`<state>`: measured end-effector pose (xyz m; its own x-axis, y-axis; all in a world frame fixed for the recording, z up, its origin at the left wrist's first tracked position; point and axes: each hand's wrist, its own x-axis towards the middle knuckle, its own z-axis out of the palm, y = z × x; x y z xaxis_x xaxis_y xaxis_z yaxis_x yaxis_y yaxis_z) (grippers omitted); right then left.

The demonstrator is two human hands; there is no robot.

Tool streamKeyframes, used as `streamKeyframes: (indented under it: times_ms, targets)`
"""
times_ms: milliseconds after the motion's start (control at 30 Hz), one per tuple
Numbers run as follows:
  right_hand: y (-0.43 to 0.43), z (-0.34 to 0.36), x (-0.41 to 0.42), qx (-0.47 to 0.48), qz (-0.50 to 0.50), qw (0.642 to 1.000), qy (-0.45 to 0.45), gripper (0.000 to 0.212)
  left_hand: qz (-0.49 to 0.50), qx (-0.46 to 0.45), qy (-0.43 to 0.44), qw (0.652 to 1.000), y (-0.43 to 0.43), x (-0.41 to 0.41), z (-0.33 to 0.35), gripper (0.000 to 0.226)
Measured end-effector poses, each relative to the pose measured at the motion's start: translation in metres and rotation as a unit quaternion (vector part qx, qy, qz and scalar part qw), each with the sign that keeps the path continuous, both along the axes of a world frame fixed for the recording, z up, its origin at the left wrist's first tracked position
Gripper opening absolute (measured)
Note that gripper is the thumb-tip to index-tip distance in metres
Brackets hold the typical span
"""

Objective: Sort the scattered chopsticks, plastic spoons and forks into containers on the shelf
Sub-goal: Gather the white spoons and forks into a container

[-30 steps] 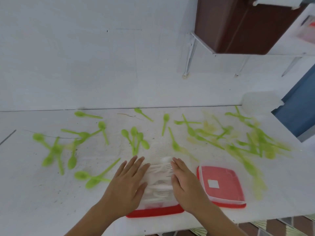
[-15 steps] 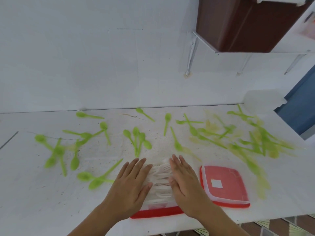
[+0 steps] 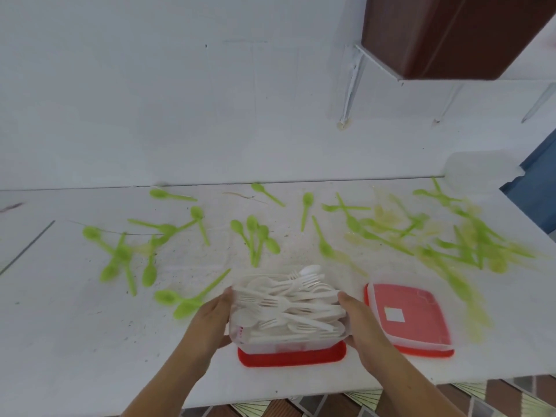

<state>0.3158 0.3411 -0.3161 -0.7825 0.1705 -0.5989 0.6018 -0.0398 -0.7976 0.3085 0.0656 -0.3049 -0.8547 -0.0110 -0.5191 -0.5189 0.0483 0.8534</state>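
A clear plastic container (image 3: 282,346) full of white plastic forks and spoons (image 3: 288,305) stands on a red lid (image 3: 291,358) near the front edge of the white shelf (image 3: 60,332). My left hand (image 3: 212,322) grips the container's left side and my right hand (image 3: 359,323) grips its right side. Several green plastic spoons (image 3: 255,236) lie scattered over the shelf behind it, with a dense, blurred cluster of green spoons (image 3: 469,242) at the right.
A second container with a red lid (image 3: 409,317) sits just right of my right hand. A clear empty tub (image 3: 478,170) stands at the back right corner. A brown cabinet (image 3: 451,34) hangs above right. The shelf's front edge runs just below my forearms.
Both hands have moved off the top of the white cutlery, where they lay flat, to the two sides of the container. The cutlery pile is now uncovered.
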Motion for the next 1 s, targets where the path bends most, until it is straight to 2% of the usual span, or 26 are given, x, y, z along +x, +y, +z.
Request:
streamKeyframes:
  times_ms: [133,300,500,567,633,667,700,733,767,800,833,867,967,1000]
  targets:
    - [-0.006,0.010,-0.004,0.016,0.010,0.999,0.042,0.036,0.040,-0.006,0.042,0.998,-0.001,-0.002,0.026,0.036]
    - [-0.047,0.035,-0.005,-0.004,0.072,0.994,0.083,0.036,0.052,-0.043,0.134,0.989,-0.058,0.004,0.059,0.021]
    - [-0.117,0.016,0.009,0.007,0.135,0.989,0.062,0.041,0.021,-0.084,0.069,0.994,-0.128,0.025,0.036,0.024]
    - [-0.125,0.012,0.011,0.002,0.147,0.988,0.047,0.044,-0.002,-0.116,0.071,0.991,-0.140,0.030,0.024,0.024]
    - [-0.120,0.009,0.012,-0.026,0.142,0.989,0.037,0.038,0.001,-0.125,0.076,0.989,-0.149,0.032,0.017,0.022]
    - [-0.112,0.004,0.013,-0.013,0.136,0.990,0.044,0.032,0.006,-0.121,0.076,0.990,-0.151,0.034,0.015,0.022]
    - [-0.101,-0.003,0.014,0.047,0.163,0.984,0.060,0.039,0.008,-0.114,0.075,0.991,-0.154,0.035,0.014,0.022]
    - [-0.089,-0.010,0.015,0.159,0.245,0.954,0.071,0.058,0.006,-0.109,0.076,0.991,-0.155,0.037,0.011,0.023]
    - [-0.078,-0.017,0.018,0.286,0.353,0.888,0.067,0.081,0.004,-0.105,0.076,0.992,-0.156,0.039,0.009,0.024]
    - [-0.067,-0.027,0.019,0.394,0.447,0.801,0.056,0.099,0.002,-0.102,0.074,0.992,-0.156,0.041,0.007,0.024]
    - [-0.058,-0.034,0.021,0.453,0.510,0.730,0.040,0.109,0.000,-0.096,0.073,0.993,-0.157,0.043,0.005,0.024]
    - [-0.049,-0.039,0.024,0.478,0.536,0.695,0.032,0.110,-0.003,-0.091,0.071,0.993,-0.157,0.044,0.004,0.024]
    - [-0.035,-0.047,0.039,0.515,0.533,0.669,0.053,0.088,-0.010,-0.089,0.075,0.993,-0.154,0.048,0.003,0.024]
    - [-0.032,-0.048,0.047,0.527,0.527,0.664,0.058,0.089,-0.005,-0.095,0.080,0.992,-0.153,0.050,0.004,0.025]
